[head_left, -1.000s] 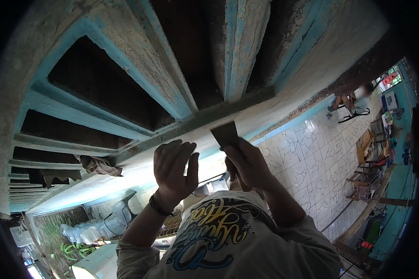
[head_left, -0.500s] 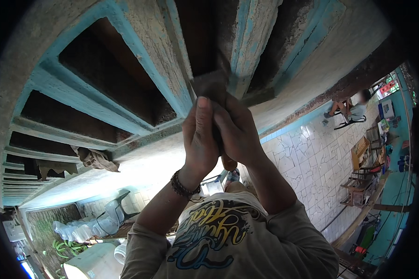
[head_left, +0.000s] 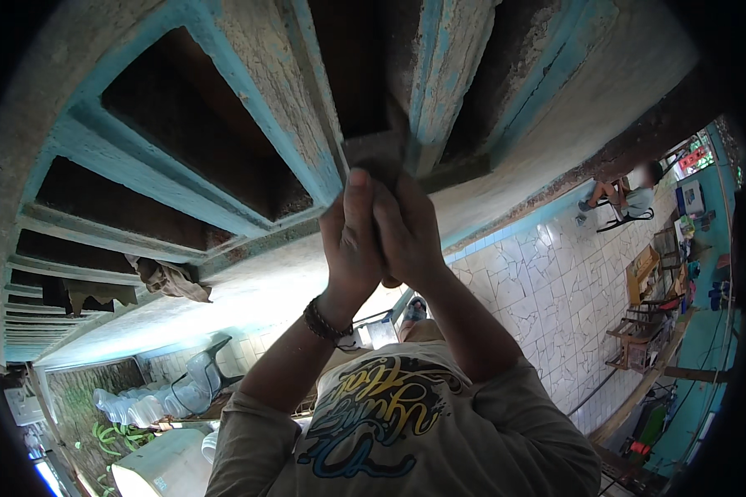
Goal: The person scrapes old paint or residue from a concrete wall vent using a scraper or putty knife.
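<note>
Both my hands are raised and wrapped together round the handle of a scraper. Its wide, dark, flat blade points up between two peeling slats. My left hand is closed on the handle, its thumb laid along it just below the blade. My right hand grips it from the other side, fingers pressed against the left. Most of the handle is hidden in my palms. To the left of the blade runs a slat with flaking blue paint; another worn slat stands to the right.
A brown cloth hangs over the ledge at the left. Below it are a dark chair and several clear plastic containers. On the right, a person sits beyond the tiled floor, near wooden furniture.
My hands and the scraper have shifted slightly down and left, and the handle's end shows less below my palms. The grip looks the same.
</note>
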A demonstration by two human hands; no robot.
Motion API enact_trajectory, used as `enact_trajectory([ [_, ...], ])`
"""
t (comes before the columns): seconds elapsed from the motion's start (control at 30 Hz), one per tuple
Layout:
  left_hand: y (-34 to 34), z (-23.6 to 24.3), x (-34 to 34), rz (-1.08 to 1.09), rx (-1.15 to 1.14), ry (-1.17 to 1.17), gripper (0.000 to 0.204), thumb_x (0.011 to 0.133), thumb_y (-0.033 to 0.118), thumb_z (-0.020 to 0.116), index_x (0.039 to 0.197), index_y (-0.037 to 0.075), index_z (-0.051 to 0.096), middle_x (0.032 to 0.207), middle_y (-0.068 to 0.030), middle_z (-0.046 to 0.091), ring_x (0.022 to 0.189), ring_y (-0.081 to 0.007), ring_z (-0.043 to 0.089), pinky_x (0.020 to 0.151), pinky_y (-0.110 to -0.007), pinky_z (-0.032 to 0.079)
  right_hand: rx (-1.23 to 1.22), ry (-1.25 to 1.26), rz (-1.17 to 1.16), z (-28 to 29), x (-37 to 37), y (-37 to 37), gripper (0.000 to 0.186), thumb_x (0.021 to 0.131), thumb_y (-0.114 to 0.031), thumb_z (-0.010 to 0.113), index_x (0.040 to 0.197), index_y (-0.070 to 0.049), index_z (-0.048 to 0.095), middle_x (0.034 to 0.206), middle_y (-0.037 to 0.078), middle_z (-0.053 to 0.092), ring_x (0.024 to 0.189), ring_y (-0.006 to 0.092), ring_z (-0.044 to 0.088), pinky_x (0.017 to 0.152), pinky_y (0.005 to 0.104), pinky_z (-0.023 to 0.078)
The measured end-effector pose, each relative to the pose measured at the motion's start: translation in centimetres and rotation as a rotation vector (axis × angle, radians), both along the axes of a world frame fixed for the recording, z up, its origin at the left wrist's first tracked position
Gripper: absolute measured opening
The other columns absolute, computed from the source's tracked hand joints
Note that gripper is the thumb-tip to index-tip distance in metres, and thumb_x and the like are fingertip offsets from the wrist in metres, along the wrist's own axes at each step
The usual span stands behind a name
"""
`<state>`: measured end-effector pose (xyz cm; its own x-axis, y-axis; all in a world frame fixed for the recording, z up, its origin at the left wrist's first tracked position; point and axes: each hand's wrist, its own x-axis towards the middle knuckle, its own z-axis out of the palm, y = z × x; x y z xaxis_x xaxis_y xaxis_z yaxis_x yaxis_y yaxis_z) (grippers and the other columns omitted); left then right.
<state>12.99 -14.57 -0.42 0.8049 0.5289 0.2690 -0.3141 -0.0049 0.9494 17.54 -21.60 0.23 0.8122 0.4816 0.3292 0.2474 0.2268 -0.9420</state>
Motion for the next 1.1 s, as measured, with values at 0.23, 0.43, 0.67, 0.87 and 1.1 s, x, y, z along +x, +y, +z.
enact_trajectory([
  [0.23, 0.7, 0.0, -0.1, -0.11, -0.11, 0.025, 0.047, 0.098, 0.045, 0.036, 0.088, 0.005, 0.058, 0.079, -0.0017, 0.056, 0.075, -0.0062, 0.051, 0.064, -0.021, 0.041, 0.033, -0.194, -0.095, -1.0, 0.5, 0.5, 0.023, 0.092, -0.019, 0.048, 0.101, 0.002, 0.053, 0.083, 0.017, 0.062, 0.074, 0.0244, 0.064, 0.062, 0.033, 0.048],
  [0.43, 0.4, 0.7, 0.0, 0.019, -0.056, 0.045, 0.049, 0.098, 0.045, 0.034, 0.088, 0.003, 0.058, 0.078, -0.0029, 0.057, 0.075, -0.0077, 0.053, 0.064, -0.021, 0.041, 0.067, -0.213, -0.085, 0.0, 0.8, 0.7, 0.022, 0.092, -0.018, 0.048, 0.102, 0.0, 0.053, 0.082, 0.015, 0.063, 0.073, 0.0225, 0.064, 0.061, 0.0311, 0.048],
  [0.67, -0.2, -0.6, -1.1, 0.092, -0.019, 0.039, 0.048, 0.1, 0.042, 0.032, 0.076, 0.006, 0.054, 0.07, 0.0018, 0.052, 0.064, -0.0051, 0.046, 0.055, -0.021, 0.036, -0.006, -0.081, -0.001, -1.6, -1.0, 0.1, 0.023, 0.093, -0.019, 0.047, 0.107, -0.001, 0.053, 0.088, 0.014, 0.063, 0.079, 0.0191, 0.062, 0.067, 0.0301, 0.048],
  [0.87, 1.3, 0.3, -1.4, -0.047, -0.021, -0.007, 0.047, 0.099, 0.042, 0.035, 0.073, 0.008, 0.054, 0.068, 0.0032, 0.052, 0.063, -0.0039, 0.046, 0.054, -0.02, 0.035, 0.035, -0.022, 0.047, -1.0, -1.0, 0.8, 0.026, 0.093, -0.018, 0.046, 0.11, -0.001, 0.053, 0.09, 0.014, 0.063, 0.083, 0.0189, 0.062, 0.071, 0.0294, 0.048],
  [1.1, 1.2, 1.1, -0.8, -0.018, 0.02, -0.015, 0.045, 0.1, 0.04, 0.035, 0.074, 0.008, 0.053, 0.067, 0.0025, 0.052, 0.062, -0.0041, 0.046, 0.052, -0.021, 0.034, 0.069, 0.058, 0.091, 0.2, -0.3, 0.8, 0.025, 0.093, -0.017, 0.046, 0.108, 0.0, 0.054, 0.09, 0.012, 0.063, 0.083, 0.0175, 0.061, 0.07, 0.0287, 0.048],
])
